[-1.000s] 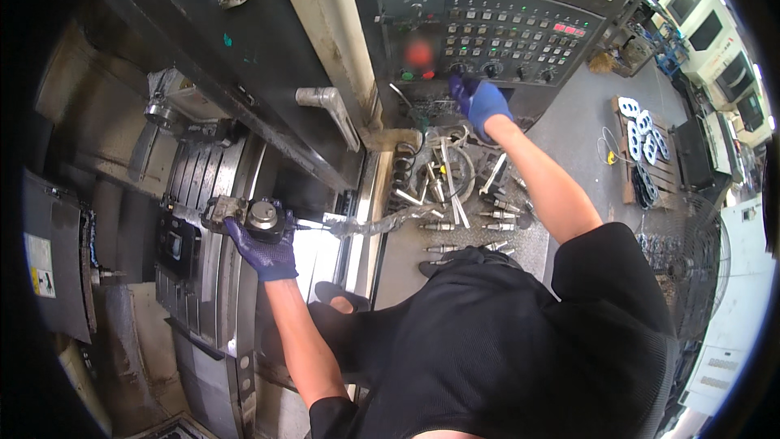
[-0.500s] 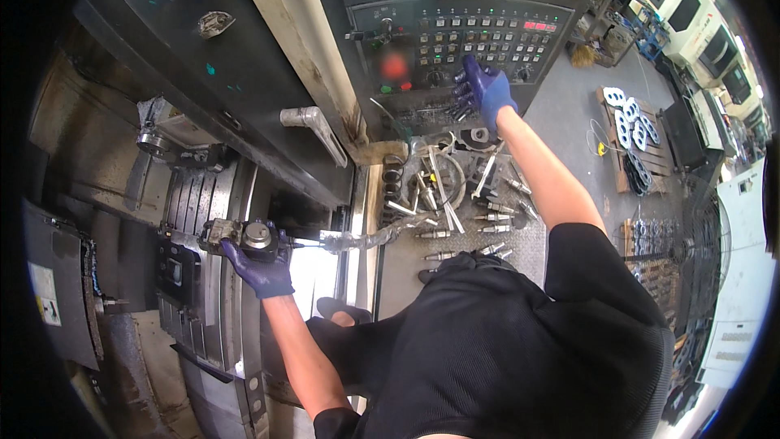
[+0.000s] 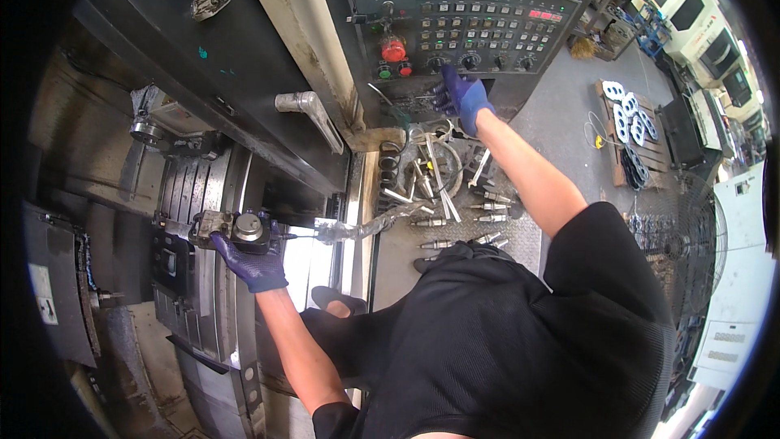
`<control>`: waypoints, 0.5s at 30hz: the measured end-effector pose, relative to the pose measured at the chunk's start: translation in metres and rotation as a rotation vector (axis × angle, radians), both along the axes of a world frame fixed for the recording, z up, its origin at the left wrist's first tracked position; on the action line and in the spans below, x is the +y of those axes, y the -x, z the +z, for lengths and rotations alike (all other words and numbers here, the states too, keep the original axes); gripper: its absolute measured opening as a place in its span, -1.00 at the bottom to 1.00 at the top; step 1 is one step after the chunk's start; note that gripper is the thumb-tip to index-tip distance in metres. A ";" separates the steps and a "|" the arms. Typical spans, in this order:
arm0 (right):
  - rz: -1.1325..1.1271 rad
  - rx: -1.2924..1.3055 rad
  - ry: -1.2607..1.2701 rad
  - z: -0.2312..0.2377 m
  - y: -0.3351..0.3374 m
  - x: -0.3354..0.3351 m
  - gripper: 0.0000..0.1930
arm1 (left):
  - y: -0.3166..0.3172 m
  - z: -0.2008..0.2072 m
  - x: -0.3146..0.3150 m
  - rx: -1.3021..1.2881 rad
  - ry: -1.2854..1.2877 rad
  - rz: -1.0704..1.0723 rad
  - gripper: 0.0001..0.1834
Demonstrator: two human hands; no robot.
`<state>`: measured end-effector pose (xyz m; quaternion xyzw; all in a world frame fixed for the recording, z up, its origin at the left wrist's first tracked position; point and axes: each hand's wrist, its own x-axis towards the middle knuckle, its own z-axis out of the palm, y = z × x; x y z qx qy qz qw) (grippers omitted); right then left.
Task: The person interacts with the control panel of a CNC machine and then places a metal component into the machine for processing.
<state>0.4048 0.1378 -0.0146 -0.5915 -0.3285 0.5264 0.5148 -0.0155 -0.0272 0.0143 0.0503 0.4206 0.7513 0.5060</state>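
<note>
My left hand [image 3: 248, 262], in a purple-blue glove, is wrapped round a black handwheel pendant [image 3: 258, 244] with a round silver dial. A cable in a worn sleeve [image 3: 357, 232] runs from the pendant to the right. The pendant is over the machine's slotted metal table [image 3: 195, 195]. My right hand [image 3: 465, 99], gloved alike, is at the lower edge of the machine control panel [image 3: 496, 15], just below a black rotary knob [image 3: 437, 63]. One finger points up toward the knobs and the others spread to the left. I see nothing held in it; contact with the panel is unclear.
A red emergency stop button [image 3: 393, 50] is left of the knobs. Below the panel, wrenches [image 3: 439, 175] and several tool holders [image 3: 490, 218] lie on a metal surface. The machine door [image 3: 203, 57] with its handle [image 3: 313, 118] is between my hands. White plates sit on a pallet [image 3: 630, 158].
My right hand has moved down and left, from the panel's buttons to below the knobs. The left hand keeps its hold on the pendant. The view has shifted slightly.
</note>
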 end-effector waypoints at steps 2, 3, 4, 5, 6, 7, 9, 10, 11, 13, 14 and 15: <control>-0.053 0.052 -0.001 -0.024 -0.011 0.004 -0.50 | -0.001 -0.001 0.003 0.010 -0.013 0.014 -0.42; -0.077 0.081 0.001 -0.029 -0.013 0.003 -0.50 | -0.002 -0.001 0.003 0.022 -0.020 0.019 -0.42; -0.122 0.124 -0.031 -0.033 -0.017 0.005 -0.54 | -0.002 -0.001 0.002 0.033 -0.028 0.022 -0.42; -0.174 0.113 -0.075 -0.035 -0.021 0.010 -0.56 | -0.001 -0.002 0.002 0.037 -0.023 0.032 -0.42; -0.231 0.099 -0.118 -0.032 -0.026 0.013 -0.58 | 0.000 -0.004 0.002 0.038 -0.017 0.037 -0.42; -0.291 0.084 -0.167 -0.027 -0.035 0.019 -0.60 | -0.001 -0.005 0.003 0.038 -0.016 0.038 -0.41; -0.385 0.005 -0.256 -0.044 -0.057 0.039 -0.61 | 0.003 -0.009 0.004 0.028 -0.014 0.029 -0.42; -0.390 -0.006 -0.224 -0.033 -0.055 0.037 -0.57 | 0.005 -0.010 0.003 0.029 -0.007 0.033 -0.42; -0.396 -0.017 -0.192 -0.022 -0.054 0.036 -0.53 | 0.005 -0.008 0.003 0.027 -0.003 0.034 -0.43; -0.391 0.131 -0.235 -0.005 -0.050 0.025 -0.69 | 0.003 -0.006 0.004 0.017 -0.002 0.025 -0.43; -0.377 0.150 -0.233 -0.010 -0.053 0.027 -0.69 | 0.002 -0.005 0.004 0.015 -0.001 0.019 -0.43; -0.365 0.172 -0.231 -0.010 -0.055 0.027 -0.69 | 0.000 -0.004 0.003 0.015 0.000 0.013 -0.43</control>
